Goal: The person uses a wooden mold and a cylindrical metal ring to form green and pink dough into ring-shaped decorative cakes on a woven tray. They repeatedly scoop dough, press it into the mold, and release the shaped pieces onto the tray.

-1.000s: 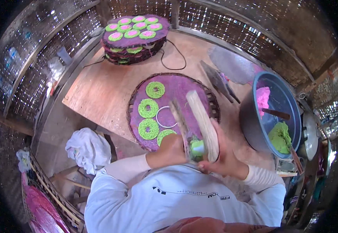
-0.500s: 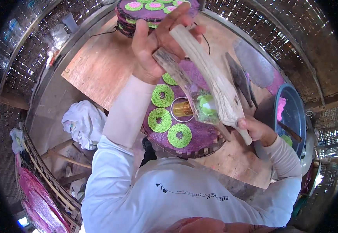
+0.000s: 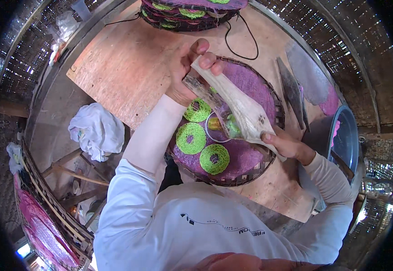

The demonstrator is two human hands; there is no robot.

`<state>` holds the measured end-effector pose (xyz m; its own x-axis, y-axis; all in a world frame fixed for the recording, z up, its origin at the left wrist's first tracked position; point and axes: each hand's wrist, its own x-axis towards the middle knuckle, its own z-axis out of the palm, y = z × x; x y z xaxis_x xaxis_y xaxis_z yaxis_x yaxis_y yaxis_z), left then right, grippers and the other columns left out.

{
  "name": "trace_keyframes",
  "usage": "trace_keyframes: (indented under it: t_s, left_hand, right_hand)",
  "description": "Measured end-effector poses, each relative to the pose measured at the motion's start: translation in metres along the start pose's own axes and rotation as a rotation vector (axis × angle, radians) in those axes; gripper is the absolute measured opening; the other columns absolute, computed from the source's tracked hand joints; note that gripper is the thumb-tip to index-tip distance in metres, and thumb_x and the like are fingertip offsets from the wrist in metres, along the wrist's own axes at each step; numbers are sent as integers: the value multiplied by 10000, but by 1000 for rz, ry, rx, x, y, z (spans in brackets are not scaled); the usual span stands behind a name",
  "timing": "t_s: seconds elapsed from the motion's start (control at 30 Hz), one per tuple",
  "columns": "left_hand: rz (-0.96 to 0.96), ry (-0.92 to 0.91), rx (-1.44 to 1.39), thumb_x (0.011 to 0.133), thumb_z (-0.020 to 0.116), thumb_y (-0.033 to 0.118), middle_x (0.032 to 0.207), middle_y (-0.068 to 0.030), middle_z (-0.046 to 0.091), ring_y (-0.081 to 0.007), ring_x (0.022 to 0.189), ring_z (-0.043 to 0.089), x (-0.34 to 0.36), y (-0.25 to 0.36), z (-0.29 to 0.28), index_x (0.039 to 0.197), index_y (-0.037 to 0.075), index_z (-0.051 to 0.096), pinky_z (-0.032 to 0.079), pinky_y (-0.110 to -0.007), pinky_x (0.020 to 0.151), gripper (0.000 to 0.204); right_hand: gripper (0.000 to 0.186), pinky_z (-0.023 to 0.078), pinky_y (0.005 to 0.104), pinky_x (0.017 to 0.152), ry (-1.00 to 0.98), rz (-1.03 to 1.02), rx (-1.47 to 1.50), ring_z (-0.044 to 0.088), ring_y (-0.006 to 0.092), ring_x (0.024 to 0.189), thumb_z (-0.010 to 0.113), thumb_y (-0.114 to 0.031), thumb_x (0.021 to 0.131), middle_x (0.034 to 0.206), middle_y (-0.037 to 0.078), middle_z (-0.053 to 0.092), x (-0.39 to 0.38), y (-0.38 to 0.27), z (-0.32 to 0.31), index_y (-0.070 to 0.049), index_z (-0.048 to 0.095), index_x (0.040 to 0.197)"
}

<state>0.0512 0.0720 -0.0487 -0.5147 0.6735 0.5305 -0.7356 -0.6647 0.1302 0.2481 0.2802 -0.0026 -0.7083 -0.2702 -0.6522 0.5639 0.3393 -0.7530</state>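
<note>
My left hand wraps its fingers round the upper end of a two-armed wooden press, with its dark lower arm near my palm. My right hand is closed on the press's other end. Between the two arms sits soft green dough. Under the press a white ring with an amber cylinder inside it shows partly. Below lies a round woven tray lined with purple sheeting, bearing several lacy green rings. The press hides part of the tray.
A stack of similar trays stands at the far edge of the wooden board. A dark flat blade-like piece lies right of the tray, beside a blue basin. White cloth is bundled at left.
My left hand's spread fingers have closed over the press's upper end. The press arms have come closer together. My view has shifted, so the tray shows more fully.
</note>
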Motion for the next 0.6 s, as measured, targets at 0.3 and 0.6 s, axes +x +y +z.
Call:
trace_keyframes:
  t_s: [0.3, 0.6]
  left_hand:
    - [18, 130, -74, 860, 451, 418, 646, 7, 489, -232, 775, 520, -14, 0, 4, 873, 127, 459, 455, -406, 665, 291]
    - [45, 254, -162, 823, 466, 391, 594, 31, 469, -194, 678, 523, -15, -22, -8, 847, 129, 456, 429, -381, 629, 263]
  right_hand:
    - [766, 421, 315, 770, 92, 32, -152, 543, 186, 875, 498, -641, 748, 922, 134, 602, 0, -6, 5, 56, 554, 1059]
    - [808, 437, 339, 754, 253, 67, -372, 582, 228, 796, 489, -670, 724, 852, 174, 618, -26, -27, -1, 81, 580, 1010]
